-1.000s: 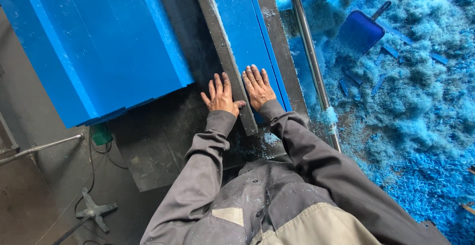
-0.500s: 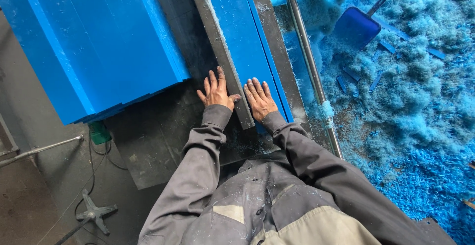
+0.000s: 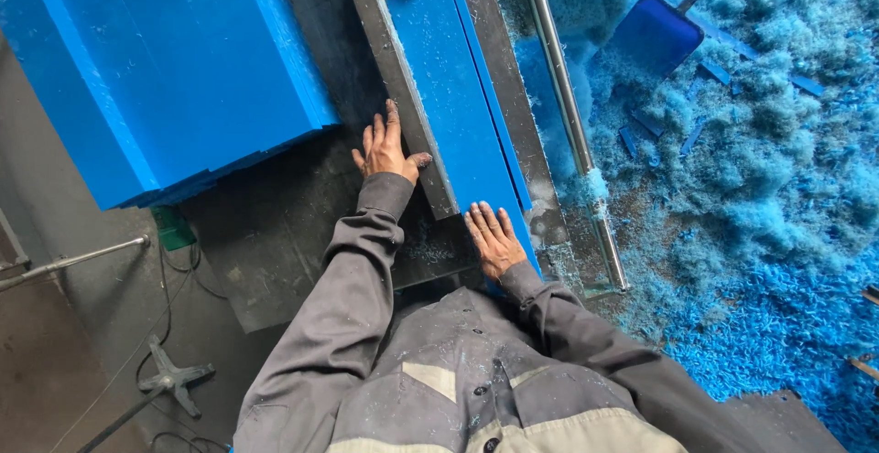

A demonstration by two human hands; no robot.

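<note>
Plastic, bright blue, in one long narrow board (image 3: 455, 114) lying flat on the dark machine table (image 3: 275, 233), running away from the person between two grey metal rails. The left rail (image 3: 398, 87) looks like a fence: the board's long edge sits tight against it, which is probably why the board lies so straight.

The right hand (image 3: 495, 241) is spread flat, palm down, on the near end of the board, fingers together and pointing up its length; it grips nothing, it only presses. That is the placing of a hand that bears down and pushes, rather than one that lifts. The left hand (image 3: 386, 149) is also open and flat, resting on the table just left of the fence, its thumb touching the fence's side. It holds nothing either, and seems set there to steady the person or the rail.

To the left, well apart from the hands, a stack of wide blue sheets (image 3: 165, 69) lies on the table. To the right of the board a shiny steel rod (image 3: 568, 124) runs alongside the bed. Beyond it the floor is deep in blue shavings (image 3: 778, 169), with a blue dustpan (image 3: 655, 37) lying among them, and a few short blue offcuts (image 3: 714, 73) nearby.
</note>
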